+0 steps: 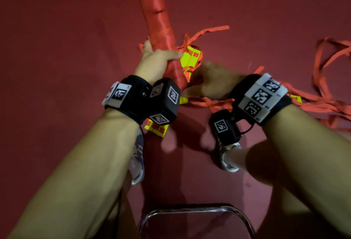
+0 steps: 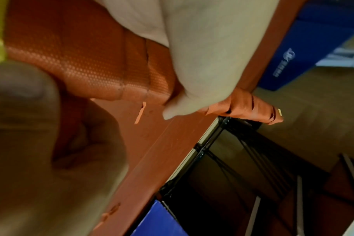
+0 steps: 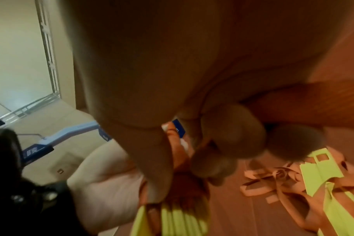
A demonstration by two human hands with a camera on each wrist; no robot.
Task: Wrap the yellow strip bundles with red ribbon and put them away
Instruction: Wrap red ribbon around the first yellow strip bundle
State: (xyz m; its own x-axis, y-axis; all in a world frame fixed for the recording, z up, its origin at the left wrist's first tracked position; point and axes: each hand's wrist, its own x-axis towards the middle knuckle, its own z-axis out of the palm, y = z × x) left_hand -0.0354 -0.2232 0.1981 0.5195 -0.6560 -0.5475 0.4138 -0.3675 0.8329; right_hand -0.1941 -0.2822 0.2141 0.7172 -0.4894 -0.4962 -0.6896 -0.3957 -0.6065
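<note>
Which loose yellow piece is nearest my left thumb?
The upper yellow piece, beside the red-wrapped bundle at the left hand's thumb tip. The lower yellow piece lies under that wrist, the right yellow piece by the right wrist.

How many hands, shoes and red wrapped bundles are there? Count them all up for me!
Hands: 2, the left hand and the right hand
Shoes: 2, the left shoe and the right shoe
Wrapped bundle: 1
Total: 5
</note>
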